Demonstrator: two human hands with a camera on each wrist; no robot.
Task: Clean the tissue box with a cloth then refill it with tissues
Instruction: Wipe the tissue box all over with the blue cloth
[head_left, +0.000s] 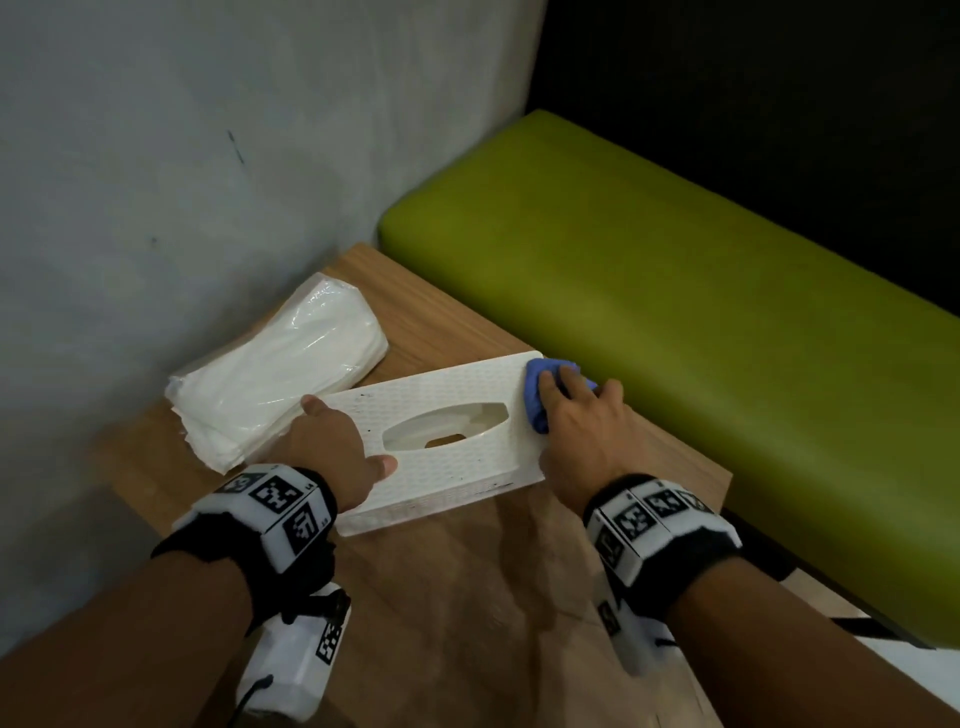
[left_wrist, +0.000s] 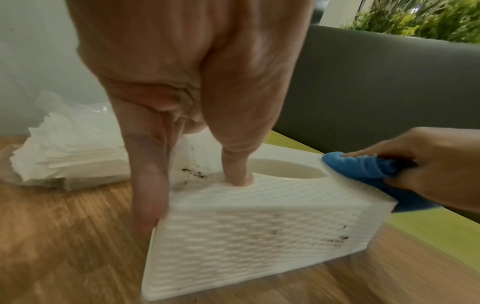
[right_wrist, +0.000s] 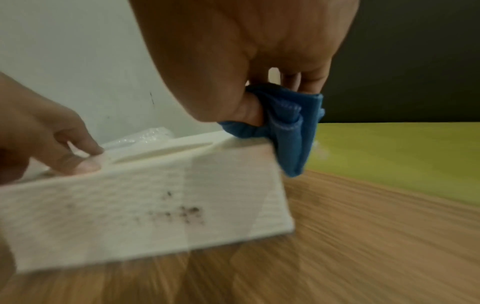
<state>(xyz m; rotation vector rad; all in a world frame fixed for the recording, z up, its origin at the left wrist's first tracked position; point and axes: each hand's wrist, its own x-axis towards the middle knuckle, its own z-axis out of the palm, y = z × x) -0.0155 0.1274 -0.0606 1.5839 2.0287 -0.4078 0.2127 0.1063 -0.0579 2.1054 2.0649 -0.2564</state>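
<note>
A white textured tissue box (head_left: 447, 415) with an oval slot lies on the wooden table (head_left: 467, 597). Dark specks mark its top and its near side (left_wrist: 335, 239). My left hand (head_left: 349, 432) grips the box's left end, thumb (left_wrist: 237, 172) pressed on top by the slot and fingers down the end face. My right hand (head_left: 576, 415) holds a bunched blue cloth (head_left: 535, 395) against the top's right end, part of it hanging over the corner (right_wrist: 291, 127). A clear plastic pack of white tissues (head_left: 280, 374) lies behind the box, to the left.
A grey wall (head_left: 208, 130) stands close along the table's left and back. A green bench cushion (head_left: 675, 312) runs along the table's right edge, just beyond the cloth. Bare wood lies between the box and me.
</note>
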